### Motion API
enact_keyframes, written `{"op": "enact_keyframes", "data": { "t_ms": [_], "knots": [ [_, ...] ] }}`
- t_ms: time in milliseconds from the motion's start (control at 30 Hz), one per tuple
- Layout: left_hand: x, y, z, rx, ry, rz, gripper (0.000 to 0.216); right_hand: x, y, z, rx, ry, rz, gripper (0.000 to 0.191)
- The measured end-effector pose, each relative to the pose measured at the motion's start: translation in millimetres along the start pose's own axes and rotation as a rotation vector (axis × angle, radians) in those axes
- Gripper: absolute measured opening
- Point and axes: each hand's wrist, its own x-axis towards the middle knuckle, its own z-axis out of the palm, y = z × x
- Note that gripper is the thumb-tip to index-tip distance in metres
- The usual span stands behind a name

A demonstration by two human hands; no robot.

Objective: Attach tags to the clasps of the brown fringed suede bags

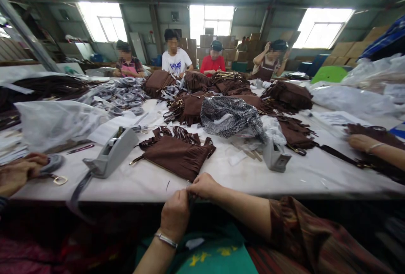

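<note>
My left hand [174, 214] and my right hand [204, 186] meet at the near edge of the white table [284, 177], both closed in a pinch on something small and dark that I cannot make out. A silver bracelet sits on my left wrist. Just beyond my hands lies a brown fringed bag [177, 151], flat on the table. My right forearm wears a brown patterned sleeve.
A grey tape dispenser [110, 156] stands to the left, a second one [276, 156] to the right. Piles of brown fringed bags [221, 92], a black-and-white patterned bag [230, 116] and plastic bags cover the table. Co-workers' hands [17, 173] [360, 142] work at both sides; several people sit across.
</note>
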Motion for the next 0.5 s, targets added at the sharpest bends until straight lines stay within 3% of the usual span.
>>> {"op": "enact_keyframes", "data": {
  "t_ms": [267,400,500],
  "knots": [
    [-2.4,-2.4,3.4,-0.005,0.001,-0.028,0.027,7.7,-0.3,1.1,-0.148,0.009,-0.026,0.018],
    [1.7,-3.3,-4.0,-0.144,-0.002,-0.012,0.025,6.3,6.3,4.2,-0.07,0.007,-0.043,0.013],
    [8.7,-3.0,-12.9,-0.342,-0.039,-0.15,0.025,1.5,13.0,6.4,-0.009,0.022,-0.129,0.013]
  ]
}}
